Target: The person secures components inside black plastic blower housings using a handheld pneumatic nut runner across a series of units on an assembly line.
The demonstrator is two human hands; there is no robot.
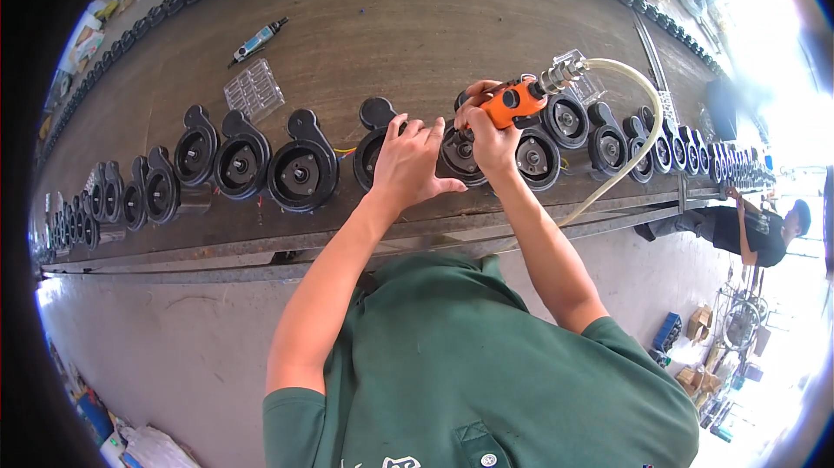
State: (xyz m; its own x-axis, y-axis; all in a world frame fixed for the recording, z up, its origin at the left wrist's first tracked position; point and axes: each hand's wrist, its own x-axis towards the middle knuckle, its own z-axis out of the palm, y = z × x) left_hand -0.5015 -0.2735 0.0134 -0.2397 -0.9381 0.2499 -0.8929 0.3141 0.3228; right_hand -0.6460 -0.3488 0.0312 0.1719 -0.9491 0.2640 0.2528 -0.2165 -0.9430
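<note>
My right hand [489,133] is wrapped round an orange air-powered driver [512,106]. From the driver's metal fitting [560,77] a pale, see-through hose [650,103] curves away to the right and down. The driver sits over a round black housing [459,155] with a metal shaft at its centre; its working tip is hidden by my hand. My left hand [407,164] has its fingers apart and thumb stretched out. It rests at that housing's left side and partly covers another black housing [375,113]. A similar housing [537,158] stands just right of my right wrist.
Similar black housings [301,171] line the bench's [382,42] near edge both ways, with another row along the far edge. A blue-grey air tool [258,42] and a clear plastic tray [254,90] lie farther back on the left. Another person [756,229] stands at the bench, far right.
</note>
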